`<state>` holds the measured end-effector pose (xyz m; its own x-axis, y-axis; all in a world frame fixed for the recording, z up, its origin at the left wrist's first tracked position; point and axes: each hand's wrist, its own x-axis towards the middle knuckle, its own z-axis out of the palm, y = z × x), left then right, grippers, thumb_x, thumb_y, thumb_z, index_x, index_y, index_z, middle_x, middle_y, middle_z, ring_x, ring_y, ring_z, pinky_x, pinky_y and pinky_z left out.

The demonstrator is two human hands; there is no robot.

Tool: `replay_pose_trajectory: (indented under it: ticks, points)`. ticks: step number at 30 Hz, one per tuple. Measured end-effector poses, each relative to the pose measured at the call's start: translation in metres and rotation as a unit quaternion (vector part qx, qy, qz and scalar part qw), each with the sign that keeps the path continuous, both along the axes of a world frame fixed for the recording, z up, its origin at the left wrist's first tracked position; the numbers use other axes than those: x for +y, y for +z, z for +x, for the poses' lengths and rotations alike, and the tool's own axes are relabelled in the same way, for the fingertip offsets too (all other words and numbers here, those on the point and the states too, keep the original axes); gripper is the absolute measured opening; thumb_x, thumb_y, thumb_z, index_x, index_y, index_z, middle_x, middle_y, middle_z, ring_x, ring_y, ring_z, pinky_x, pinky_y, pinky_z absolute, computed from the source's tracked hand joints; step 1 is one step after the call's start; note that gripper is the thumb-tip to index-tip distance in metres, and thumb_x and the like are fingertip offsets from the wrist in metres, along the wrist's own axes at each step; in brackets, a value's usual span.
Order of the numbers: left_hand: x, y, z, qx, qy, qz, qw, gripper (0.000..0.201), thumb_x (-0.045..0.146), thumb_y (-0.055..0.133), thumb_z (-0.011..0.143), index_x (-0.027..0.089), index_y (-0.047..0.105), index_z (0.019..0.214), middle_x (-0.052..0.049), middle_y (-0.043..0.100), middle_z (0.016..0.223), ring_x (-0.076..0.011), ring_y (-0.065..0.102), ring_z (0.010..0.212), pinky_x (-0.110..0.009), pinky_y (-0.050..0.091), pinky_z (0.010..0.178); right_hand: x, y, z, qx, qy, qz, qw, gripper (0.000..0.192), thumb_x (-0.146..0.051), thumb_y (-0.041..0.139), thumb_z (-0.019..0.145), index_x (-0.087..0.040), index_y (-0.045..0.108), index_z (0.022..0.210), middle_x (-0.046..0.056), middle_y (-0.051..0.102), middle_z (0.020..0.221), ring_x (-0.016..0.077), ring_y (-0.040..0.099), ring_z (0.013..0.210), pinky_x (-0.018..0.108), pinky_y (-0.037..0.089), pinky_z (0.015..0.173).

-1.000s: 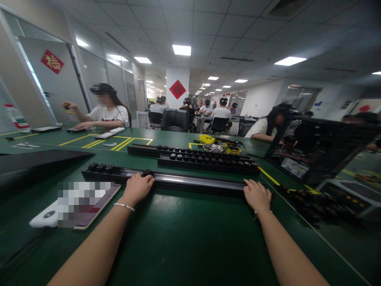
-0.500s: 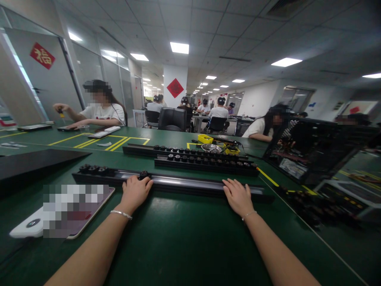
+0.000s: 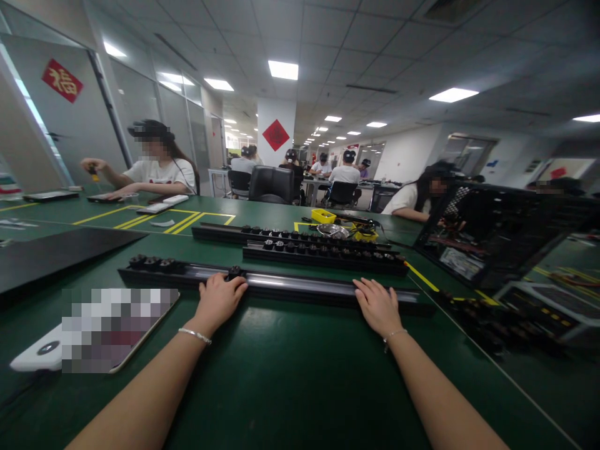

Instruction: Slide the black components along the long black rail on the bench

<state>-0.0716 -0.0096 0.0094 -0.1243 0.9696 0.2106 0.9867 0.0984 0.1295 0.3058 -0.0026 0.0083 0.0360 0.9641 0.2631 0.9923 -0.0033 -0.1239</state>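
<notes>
Rail (image 3: 300, 286), long, black and grooved, lies crosswise on the green desk (image 3: 290, 375) right in front of the person, and both hands rest on it. Both bare forearms reach forward from the bottom edge, each wrist wearing a thin bracelet. The left hand (image 3: 218, 300) lies palm down on the near edge of the rail, fingers curled loosely over it, fingertips touching a small black knob (image 3: 233, 272) seated in the groove; it presses rather than grips. The right hand (image 3: 377, 306) lies flat and spread on the rail toward its right end, fingers extended, closed around nothing. At the rail's left end, three more black knobs (image 3: 150, 262) sit in a row. Left of the left forearm, a phone (image 3: 107, 328) lies flat on the desk beside a white device (image 3: 40, 355). Beyond the rail, two more black rails (image 3: 323, 253) carry full rows of knobs. Behind those sit a yellow tray (image 3: 325, 217) and a metal bowl (image 3: 334, 231). An open computer case (image 3: 492, 234) stands to the right. Farther off, other people sit working at desks.
</notes>
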Motion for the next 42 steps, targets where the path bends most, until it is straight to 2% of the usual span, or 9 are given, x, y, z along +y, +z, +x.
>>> replay_pose_trajectory:
  ticks: [9, 15, 22, 34, 42]
  points:
    - [-0.003, -0.004, 0.008, 0.012, -0.007, 0.025, 1.000, 0.041, 0.049, 0.036, 0.088, 0.035, 0.058, 0.119, -0.014, 0.050, 0.121, -0.0329, 0.042, 0.118, -0.055, 0.034, 0.093, 0.003, -0.006, 0.001, 0.010, -0.019, 0.017, 1.000, 0.049, -0.040, 0.020, 0.093, -0.030, 0.050, 0.131, 0.000, 0.045, 0.141, 0.0213, 0.032, 0.132, 0.055, 0.014, 0.109]
    - [-0.005, -0.003, 0.010, 0.030, -0.012, 0.044, 0.999, 0.040, 0.048, 0.036, 0.088, 0.032, 0.060, 0.116, -0.016, 0.051, 0.121, -0.0334, 0.043, 0.118, -0.055, 0.036, 0.092, -0.002, -0.005, -0.008, 0.002, 0.009, 0.005, 1.000, 0.051, -0.044, 0.018, 0.094, -0.029, 0.047, 0.133, 0.001, 0.042, 0.143, 0.0214, 0.030, 0.133, 0.055, 0.014, 0.109]
    - [-0.006, -0.005, 0.013, 0.049, -0.017, 0.062, 0.997, 0.041, 0.049, 0.038, 0.087, 0.029, 0.060, 0.115, -0.016, 0.053, 0.122, -0.0337, 0.040, 0.122, -0.056, 0.029, 0.098, -0.007, -0.006, -0.017, -0.023, 0.046, -0.002, 0.999, 0.049, -0.045, 0.021, 0.094, -0.031, 0.048, 0.132, 0.001, 0.040, 0.144, 0.0225, 0.029, 0.134, 0.056, 0.016, 0.109]
    - [-0.006, -0.005, 0.015, 0.066, -0.039, 0.064, 0.995, 0.040, 0.048, 0.044, 0.085, 0.029, 0.059, 0.118, -0.016, 0.053, 0.123, -0.0346, 0.040, 0.124, -0.053, 0.027, 0.100, -0.006, -0.007, -0.015, -0.029, 0.058, -0.005, 0.998, 0.050, -0.048, 0.021, 0.093, -0.031, 0.050, 0.131, 0.002, 0.039, 0.145, 0.0242, 0.029, 0.134, 0.057, 0.017, 0.108]
    - [-0.008, -0.004, 0.019, 0.089, -0.042, 0.070, 0.993, 0.040, 0.046, 0.047, 0.083, 0.025, 0.060, 0.115, -0.018, 0.056, 0.117, -0.0335, 0.045, 0.118, -0.052, 0.027, 0.099, -0.010, -0.008, -0.023, -0.038, 0.062, 0.007, 0.997, 0.047, -0.046, 0.025, 0.093, -0.030, 0.051, 0.129, 0.003, 0.039, 0.144, 0.0243, 0.030, 0.134, 0.055, 0.018, 0.108]
